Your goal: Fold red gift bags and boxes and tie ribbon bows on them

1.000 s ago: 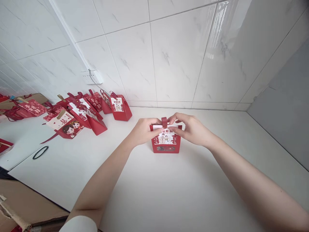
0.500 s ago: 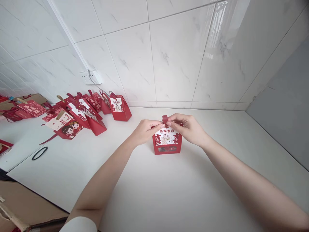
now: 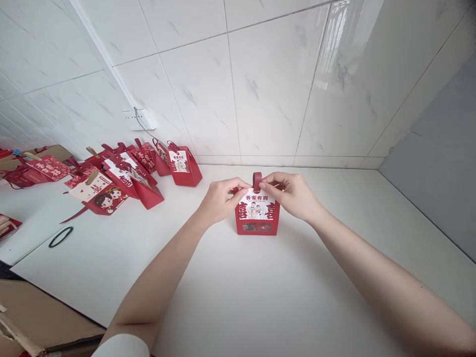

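Observation:
A small red gift box (image 3: 256,218) stands upright on the white counter (image 3: 260,297), its front printed with a white panel and a cartoon couple. A red loop handle (image 3: 257,181) sticks up from its top. My left hand (image 3: 219,201) pinches the top edge of the box on the left side of the handle. My right hand (image 3: 292,196) pinches the top edge on the right side, fingertips against the handle. Both hands are closed on the box top.
A cluster of several similar red gift boxes (image 3: 122,173) lies at the back left by the tiled wall. A black hair band (image 3: 61,236) rests on the counter's left part. A cardboard box (image 3: 40,317) sits below the counter edge. A wall socket (image 3: 141,119) with a cable is above the boxes.
The box top has been drawn closed and the handle now stands upright between my fingertips. Both hands shifted slightly upward on the box top.

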Motion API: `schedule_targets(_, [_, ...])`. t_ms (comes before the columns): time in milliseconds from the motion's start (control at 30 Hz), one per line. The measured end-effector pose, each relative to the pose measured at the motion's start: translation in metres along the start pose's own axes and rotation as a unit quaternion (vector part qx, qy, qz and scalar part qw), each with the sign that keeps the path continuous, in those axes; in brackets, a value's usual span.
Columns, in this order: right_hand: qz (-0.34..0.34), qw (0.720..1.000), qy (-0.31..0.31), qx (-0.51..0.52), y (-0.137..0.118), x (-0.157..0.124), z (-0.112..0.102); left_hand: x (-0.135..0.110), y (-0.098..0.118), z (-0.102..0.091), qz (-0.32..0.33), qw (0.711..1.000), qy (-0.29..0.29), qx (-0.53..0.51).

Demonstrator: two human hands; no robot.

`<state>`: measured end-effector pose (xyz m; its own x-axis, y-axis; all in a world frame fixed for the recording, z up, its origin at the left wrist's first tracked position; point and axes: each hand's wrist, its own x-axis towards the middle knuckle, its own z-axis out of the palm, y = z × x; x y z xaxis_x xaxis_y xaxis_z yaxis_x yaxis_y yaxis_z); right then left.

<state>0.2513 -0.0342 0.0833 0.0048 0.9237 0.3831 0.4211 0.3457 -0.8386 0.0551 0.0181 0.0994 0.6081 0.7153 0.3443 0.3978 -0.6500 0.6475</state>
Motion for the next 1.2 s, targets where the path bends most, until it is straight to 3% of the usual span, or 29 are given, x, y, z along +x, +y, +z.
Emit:
schedule_targets(600, [-0.032,0.997,-0.065,0.018,0.008,0.002,-0.008,0.0,0.001,-0.005,0.02,1.0,-0.002,0.015])
schedule_targets(1067, [-0.06,0.996,-0.053,-0.029,0.003,0.0,-0.004,0.0,0.006,-0.013,0.001,0.999,-0.032,-0.006])
schedule_targets(1200, [-0.063,0.996,-0.054,-0.038,0.0,-0.002,-0.003,0.0,0.009,-0.01,-0.018,0.999,-0.009,-0.037])
